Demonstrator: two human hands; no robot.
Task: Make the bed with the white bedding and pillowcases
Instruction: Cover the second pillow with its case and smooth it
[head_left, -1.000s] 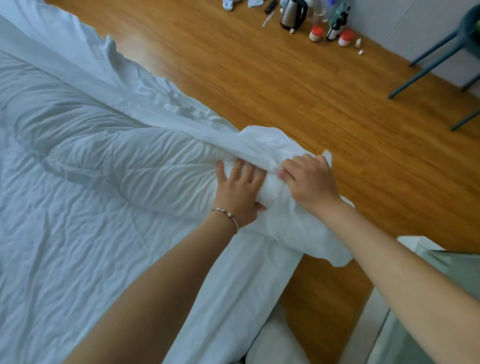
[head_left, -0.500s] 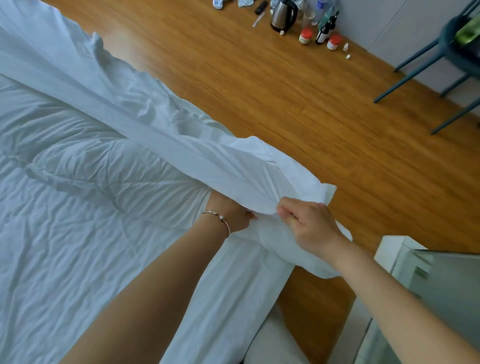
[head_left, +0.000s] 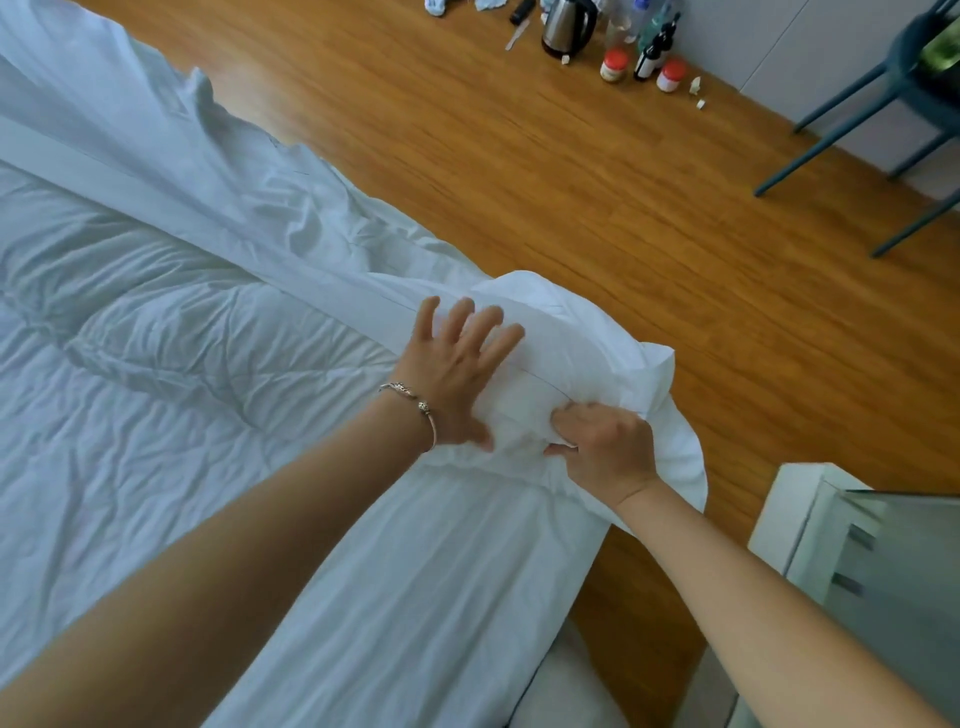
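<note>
At the bed corner, left hand (head_left: 451, 373) spread flat on duvet (head_left: 571, 338), right hand (head_left: 605, 447) pinching it, fingertips hidden.

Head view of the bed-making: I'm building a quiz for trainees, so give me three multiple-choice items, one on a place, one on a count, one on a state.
1. Where does the kettle stand?
A on the bed
B on the floor by the wall
C on the chair

2. How many red-lidded jars are near it?
A two
B four
C none

3. How is the left hand?
A fist
B flat, fingers spread on the white bedding
C out of view

Key: B, it sits on wood flooring; A, two red lids show; B, its straight fingers press the cloth.
</note>
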